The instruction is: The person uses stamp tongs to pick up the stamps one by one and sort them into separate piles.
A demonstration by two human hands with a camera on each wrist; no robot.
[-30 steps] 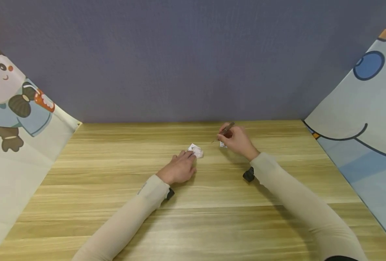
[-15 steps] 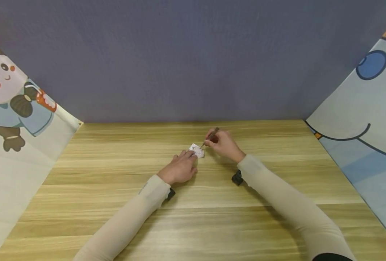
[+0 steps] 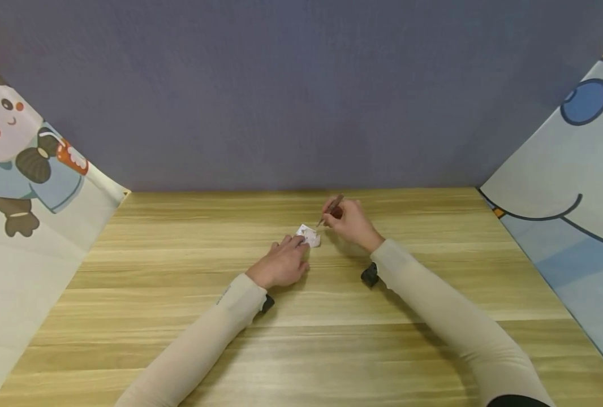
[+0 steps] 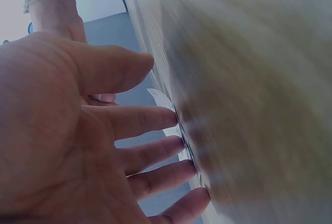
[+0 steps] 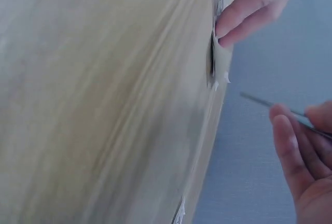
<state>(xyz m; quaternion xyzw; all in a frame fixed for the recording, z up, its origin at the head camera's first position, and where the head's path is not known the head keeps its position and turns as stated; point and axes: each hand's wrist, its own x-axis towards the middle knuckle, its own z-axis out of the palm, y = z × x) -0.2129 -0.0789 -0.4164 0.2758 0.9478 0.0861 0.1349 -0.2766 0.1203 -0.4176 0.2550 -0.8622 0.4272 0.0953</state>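
Tweezers (image 3: 331, 209) sit pinched in your right hand (image 3: 351, 224), tip just above the small white packet (image 3: 309, 235). Your left hand (image 3: 283, 263) pins that packet to the counter (image 3: 179, 271) with straight fingers (image 4: 155, 122). You seem mid-pick; next calls for a steady, precise tip.

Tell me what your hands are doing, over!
Left hand flat, fingers pressing the small white packet on the table. Right hand pinching thin tweezers just above it. Nothing in the way.

A small white crumpled packet (image 3: 309, 234) lies flat near the frame's centre, under the left hand's fingertips (image 3: 297, 242). A thin brown tweezers (image 3: 330, 210) slants just right of it, tip lowered, in the right hand (image 3: 349, 223).
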